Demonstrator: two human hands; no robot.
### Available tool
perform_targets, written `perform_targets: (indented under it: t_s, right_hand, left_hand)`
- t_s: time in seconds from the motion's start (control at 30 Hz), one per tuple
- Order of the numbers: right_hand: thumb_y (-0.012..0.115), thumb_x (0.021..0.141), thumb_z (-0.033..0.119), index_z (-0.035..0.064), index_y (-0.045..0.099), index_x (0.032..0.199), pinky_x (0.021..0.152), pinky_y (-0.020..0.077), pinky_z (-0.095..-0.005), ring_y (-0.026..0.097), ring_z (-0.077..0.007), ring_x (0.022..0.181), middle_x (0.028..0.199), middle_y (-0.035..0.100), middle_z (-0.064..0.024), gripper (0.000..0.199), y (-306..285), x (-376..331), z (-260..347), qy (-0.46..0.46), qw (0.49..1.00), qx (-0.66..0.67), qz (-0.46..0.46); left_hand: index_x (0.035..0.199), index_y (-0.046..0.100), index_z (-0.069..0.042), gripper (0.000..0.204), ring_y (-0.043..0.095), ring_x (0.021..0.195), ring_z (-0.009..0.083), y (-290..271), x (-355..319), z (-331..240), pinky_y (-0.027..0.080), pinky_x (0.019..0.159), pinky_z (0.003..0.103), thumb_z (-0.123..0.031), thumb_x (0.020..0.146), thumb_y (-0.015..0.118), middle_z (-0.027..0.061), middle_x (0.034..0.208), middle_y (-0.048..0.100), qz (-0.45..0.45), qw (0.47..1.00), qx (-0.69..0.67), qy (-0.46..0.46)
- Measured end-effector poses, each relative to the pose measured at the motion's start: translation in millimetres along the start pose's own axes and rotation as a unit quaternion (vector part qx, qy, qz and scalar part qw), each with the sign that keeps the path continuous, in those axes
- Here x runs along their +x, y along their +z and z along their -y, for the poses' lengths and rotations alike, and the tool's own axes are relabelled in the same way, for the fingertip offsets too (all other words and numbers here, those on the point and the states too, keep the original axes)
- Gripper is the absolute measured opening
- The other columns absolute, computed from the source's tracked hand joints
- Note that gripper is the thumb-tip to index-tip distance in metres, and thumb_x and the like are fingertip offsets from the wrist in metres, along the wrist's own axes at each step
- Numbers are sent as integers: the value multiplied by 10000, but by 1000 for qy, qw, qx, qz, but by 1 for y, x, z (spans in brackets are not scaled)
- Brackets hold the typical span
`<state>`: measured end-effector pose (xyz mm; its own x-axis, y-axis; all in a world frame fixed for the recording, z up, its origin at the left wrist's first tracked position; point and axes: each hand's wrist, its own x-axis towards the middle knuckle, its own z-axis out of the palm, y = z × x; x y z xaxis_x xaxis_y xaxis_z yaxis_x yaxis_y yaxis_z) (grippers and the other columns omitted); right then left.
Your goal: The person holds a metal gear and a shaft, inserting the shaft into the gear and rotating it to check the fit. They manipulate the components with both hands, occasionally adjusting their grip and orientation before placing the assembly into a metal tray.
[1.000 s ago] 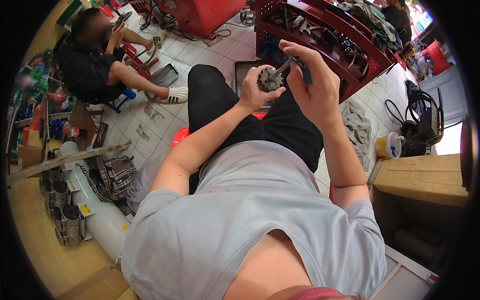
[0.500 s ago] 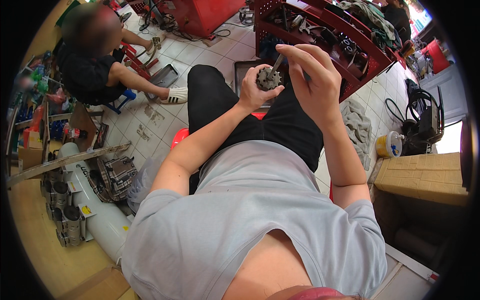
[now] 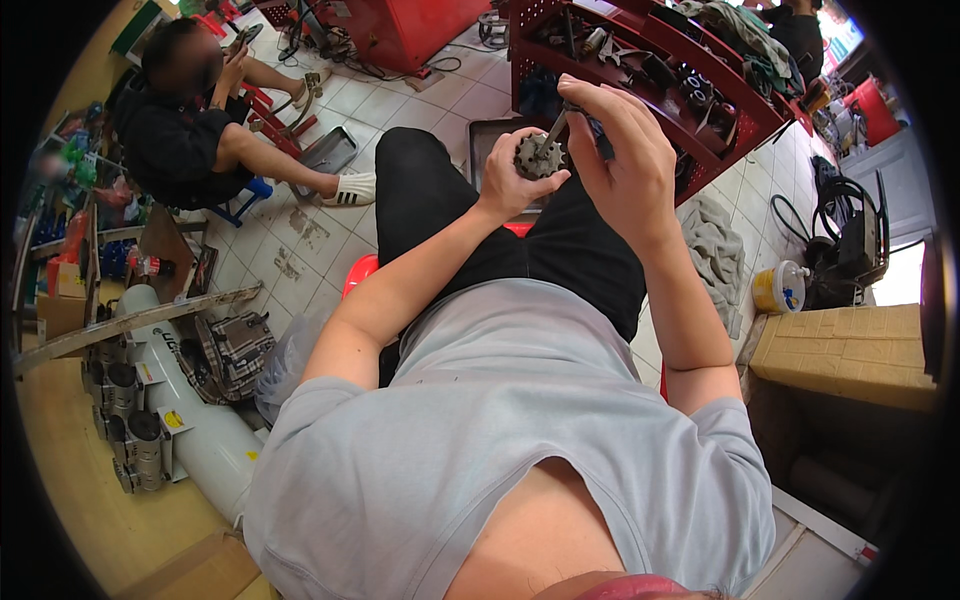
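Observation:
My left hand [image 3: 510, 175] is closed around a round, toothed metal part [image 3: 530, 160], dark grey and gear-like, held above my lap with its face turned up. From the middle of that face a slim metal rod [image 3: 554, 131] rises at a slant toward the right. The fingers of my right hand [image 3: 628, 150] close about the rod's upper end, with the index finger bent over its top. Those fingers hide the end of the rod, so its kind does not show.
A dark metal tray [image 3: 478, 150] lies on the tiles beyond my knees. Just past it stands a red tool cart [image 3: 730, 150] with tools and parts. A seated person [image 3: 180, 120] is at far left, and a grey cloth [image 3: 712, 250] lies at right, near a cardboard box [image 3: 845, 350].
My right hand has shifted slightly left, and its fingers have bent in over the rod's top. The rod leans a little further right. My left hand and the toothed part have hardly moved.

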<state>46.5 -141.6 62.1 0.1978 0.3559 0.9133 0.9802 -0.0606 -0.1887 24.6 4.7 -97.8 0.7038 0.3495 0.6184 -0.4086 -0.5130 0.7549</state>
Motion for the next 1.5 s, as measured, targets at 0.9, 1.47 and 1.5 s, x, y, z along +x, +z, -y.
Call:
perform_targets:
  t_s: [0.9, 1.47, 1.5]
  right_hand:
    - [602, 820, -50, 28, 633, 1111, 769, 545, -343, 672, -306, 907, 1056, 672, -143, 303, -5, 0, -2, 44, 995, 76, 53]
    - [635, 859, -43, 11, 642, 1101, 812, 508, -279, 650, -171, 915, 1002, 680, -88, 248, -2, 0, -9, 114, 983, 133, 56]
    - [643, 849, -27, 18, 652, 1068, 781, 508, -292, 645, -189, 862, 958, 672, -87, 224, -1, 0, -8, 111, 986, 116, 36]
  left_hand:
    - [1102, 618, -84, 606, 621, 874, 280, 0, 0, 3, 506, 809, 379, -354, 623, 874, 111, 946, 610, 17, 1000, 7, -5]
    - [1101, 621, -68, 617, 627, 850, 271, 0, -3, 3, 511, 790, 375, -369, 624, 873, 113, 929, 602, 23, 999, -1, -37]
    - [1101, 622, -69, 619, 627, 850, 272, 1, -3, 4, 511, 790, 375, -369, 623, 873, 113, 928, 602, 23, 999, 3, -38]
